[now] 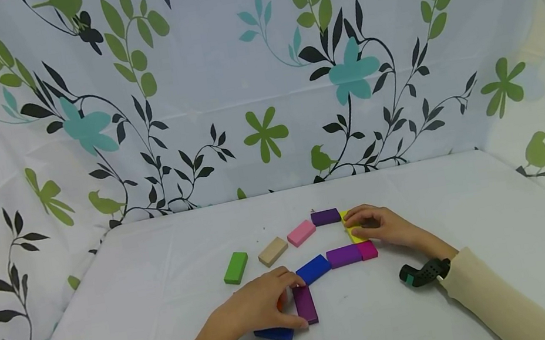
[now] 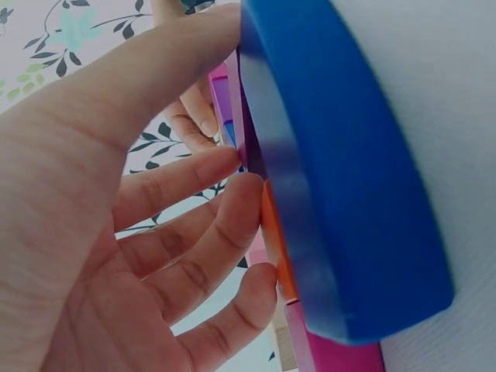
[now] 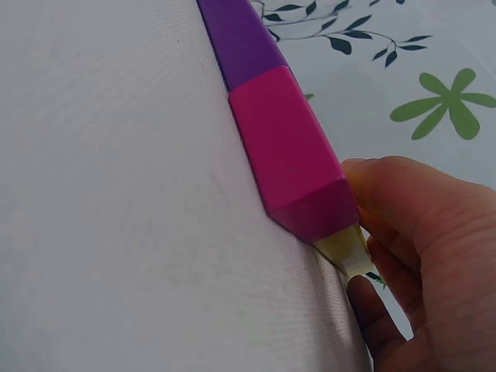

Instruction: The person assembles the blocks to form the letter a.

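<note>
My left hand (image 1: 251, 307) spans a dark purple block (image 1: 306, 305) lengthwise, thumb at its near end and index finger at its far end. Behind those fingers an orange block (image 2: 277, 240) is mostly hidden in the head view. A dark blue block (image 1: 275, 335) lies under the left thumb's side and fills much of the left wrist view. My right hand (image 1: 386, 227) pinches a yellow block (image 1: 356, 235) between thumb and fingers. The yellow block's near end meets a magenta block (image 3: 294, 155); its far end is beside a deep violet block (image 1: 325, 217).
A purple block (image 1: 344, 256) and a blue block (image 1: 314, 270) continue the curved row between my hands. Pink (image 1: 301, 233), beige (image 1: 273, 251) and green (image 1: 236, 268) blocks lie along the far left side. Another magenta block (image 2: 333, 353) shows low in the left wrist view. White cloth (image 1: 436, 322) covers the table.
</note>
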Motion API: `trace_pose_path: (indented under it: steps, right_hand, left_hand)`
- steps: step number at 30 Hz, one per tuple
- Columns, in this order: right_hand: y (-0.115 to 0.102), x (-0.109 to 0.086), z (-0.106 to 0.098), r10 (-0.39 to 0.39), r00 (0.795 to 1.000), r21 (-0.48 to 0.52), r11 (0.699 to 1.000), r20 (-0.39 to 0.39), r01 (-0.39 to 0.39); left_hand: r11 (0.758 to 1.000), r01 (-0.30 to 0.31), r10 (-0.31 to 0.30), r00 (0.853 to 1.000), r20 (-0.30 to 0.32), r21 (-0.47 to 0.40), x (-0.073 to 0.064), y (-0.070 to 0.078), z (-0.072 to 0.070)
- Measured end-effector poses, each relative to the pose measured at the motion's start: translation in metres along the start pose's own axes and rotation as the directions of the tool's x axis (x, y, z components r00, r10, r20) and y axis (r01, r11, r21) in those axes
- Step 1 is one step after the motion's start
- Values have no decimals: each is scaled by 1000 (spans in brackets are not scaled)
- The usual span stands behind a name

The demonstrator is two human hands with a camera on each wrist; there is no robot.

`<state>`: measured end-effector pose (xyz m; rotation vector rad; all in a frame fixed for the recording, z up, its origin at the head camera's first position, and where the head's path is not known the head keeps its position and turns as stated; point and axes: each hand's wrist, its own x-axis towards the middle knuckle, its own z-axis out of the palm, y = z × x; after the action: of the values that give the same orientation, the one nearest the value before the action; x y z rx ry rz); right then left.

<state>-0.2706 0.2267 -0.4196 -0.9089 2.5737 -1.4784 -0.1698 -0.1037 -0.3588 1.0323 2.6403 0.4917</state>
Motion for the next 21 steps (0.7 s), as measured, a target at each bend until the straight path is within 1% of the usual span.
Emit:
trace_pose_path:
  steps: [6, 11, 14, 16, 21]
  right_hand:
    - [-1, 0, 0, 4, 1000, 1, 1000, 4, -4]
    - [0, -1, -1, 12, 1000, 1, 1000, 7, -12]
    - [1, -1, -1, 10, 1000, -7, 1000, 6, -10]
    - [1, -1, -1, 11, 1000, -13, 1000, 5, -11]
    - [0, -1, -1, 20, 1000, -17, 1000, 8, -20]
  left_hand:
    - [1000, 3, -3, 1000, 0, 4, 0, 2, -1]
    - [1000, -12, 12, 1000, -15, -28, -1, 1, 0]
    - [998, -28, 26, 999, -36, -49, -1, -2, 0]
    - [998, -34, 31, 998, -52, -45, -2, -3, 1]
    - [999, -43, 42, 996, -84, -4, -5, -8, 3]
